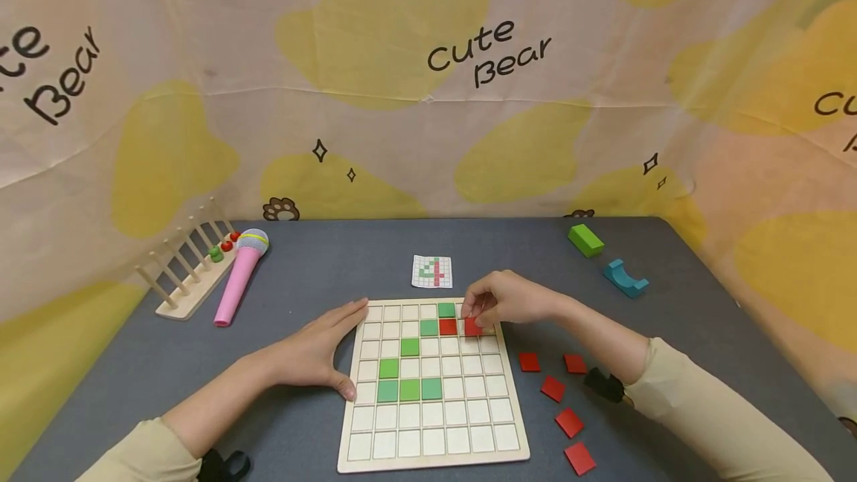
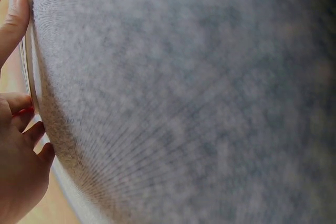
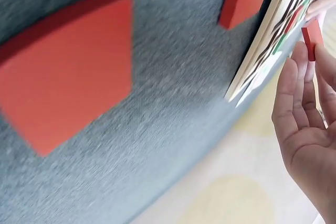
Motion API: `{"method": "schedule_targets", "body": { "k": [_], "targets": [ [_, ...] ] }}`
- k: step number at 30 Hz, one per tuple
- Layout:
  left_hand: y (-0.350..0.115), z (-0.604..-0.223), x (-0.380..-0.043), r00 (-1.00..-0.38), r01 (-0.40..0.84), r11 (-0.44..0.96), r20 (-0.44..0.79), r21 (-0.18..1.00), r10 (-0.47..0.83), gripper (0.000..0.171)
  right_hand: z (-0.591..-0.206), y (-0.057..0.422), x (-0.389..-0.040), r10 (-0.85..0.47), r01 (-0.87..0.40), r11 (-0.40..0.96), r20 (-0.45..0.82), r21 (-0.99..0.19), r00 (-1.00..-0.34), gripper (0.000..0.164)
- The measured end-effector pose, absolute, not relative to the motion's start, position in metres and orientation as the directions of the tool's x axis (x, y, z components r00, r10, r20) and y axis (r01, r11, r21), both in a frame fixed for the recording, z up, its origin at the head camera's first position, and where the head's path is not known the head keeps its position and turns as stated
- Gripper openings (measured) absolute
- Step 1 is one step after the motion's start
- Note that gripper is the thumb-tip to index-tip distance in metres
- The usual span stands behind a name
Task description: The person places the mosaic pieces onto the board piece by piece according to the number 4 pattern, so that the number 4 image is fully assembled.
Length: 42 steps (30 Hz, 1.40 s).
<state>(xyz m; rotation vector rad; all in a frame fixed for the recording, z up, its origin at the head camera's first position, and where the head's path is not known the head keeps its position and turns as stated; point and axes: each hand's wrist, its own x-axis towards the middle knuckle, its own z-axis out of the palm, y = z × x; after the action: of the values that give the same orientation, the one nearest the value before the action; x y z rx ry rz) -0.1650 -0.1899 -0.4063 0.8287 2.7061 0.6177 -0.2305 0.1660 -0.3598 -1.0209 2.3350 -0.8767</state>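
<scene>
My right hand (image 1: 505, 297) pinches a red square tile (image 1: 473, 327) over the upper right of a wooden grid board (image 1: 434, 460). In the right wrist view the same tile (image 3: 312, 40) stands on edge between thumb and fingertips. Beside it in the grid lies a red tile (image 1: 447, 326), with a green tile (image 1: 445, 310) just above. More green tiles (image 1: 410, 346) run down a diagonal and along a row below. My left hand (image 1: 308, 352) rests at the board's left edge, thumb and fingers spread along the rim.
Several loose red tiles (image 1: 552, 388) lie right of the board. Behind it is a small pattern card (image 1: 431, 272) with a green and red 4. A pink microphone (image 1: 236, 285) and a wooden peg rack (image 1: 190, 296) are at left; a green block (image 1: 585, 241) and blue arch (image 1: 626, 279) at right.
</scene>
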Motion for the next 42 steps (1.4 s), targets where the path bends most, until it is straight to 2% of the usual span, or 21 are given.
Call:
{"method": "schedule_targets", "body": {
  "k": [19, 27, 42],
  "targets": [
    [-0.19, -0.405, -0.164, -0.807, 0.478, 0.746, -0.104, 0.464, 0.582, 0.127, -0.368, 0.135, -0.215, -0.699, -0.445, 0.584, -0.142, -0.679, -0.701, 0.013],
    [-0.19, -0.406, -0.164, -0.808, 0.475, 0.747, -0.106, 0.464, 0.58, 0.127, -0.37, 0.13, -0.21, -0.698, -0.426, 0.578, -0.151, -0.696, -0.7, 0.013],
    [-0.189, -0.409, -0.167, -0.807, 0.472, 0.747, -0.112, 0.468, 0.58, 0.127, -0.371, 0.128, -0.208, -0.688, -0.458, 0.601, -0.133, -0.655, -0.714, 0.011]
  ]
}}
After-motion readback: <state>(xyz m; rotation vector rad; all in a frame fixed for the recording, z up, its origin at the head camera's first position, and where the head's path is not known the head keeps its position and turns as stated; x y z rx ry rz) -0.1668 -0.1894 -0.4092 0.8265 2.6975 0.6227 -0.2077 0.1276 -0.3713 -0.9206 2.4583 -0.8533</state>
